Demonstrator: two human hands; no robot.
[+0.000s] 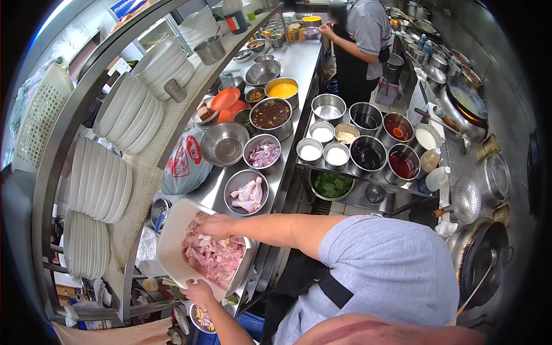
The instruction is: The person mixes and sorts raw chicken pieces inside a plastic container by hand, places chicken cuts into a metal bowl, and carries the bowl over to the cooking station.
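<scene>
A white plastic tub (179,260) filled with cut pieces of raw chicken (215,256) stands tilted at the counter edge. My right hand (216,226) reaches into the tub among the meat at its far end. Its fingertips are hidden there, so I cannot see whether they grip a piece. At the near side, my left hand (199,292) is closed on the tub's rim. Just beyond the tub sits a steel bowl (229,202) of raw chicken drumsticks (248,194). Below my left hand is a bowl of chopped yellow and purple pieces (203,318), partly covered.
Stacked white plates (99,179) fill the shelf at left. Sliced red onion (263,154), an unfilled steel bowl (225,144) and a pot of dark sauce (271,114) line the counter. A co-worker (361,46) stands ahead. Seasoning pots (368,154) and a wok (486,261) are at right.
</scene>
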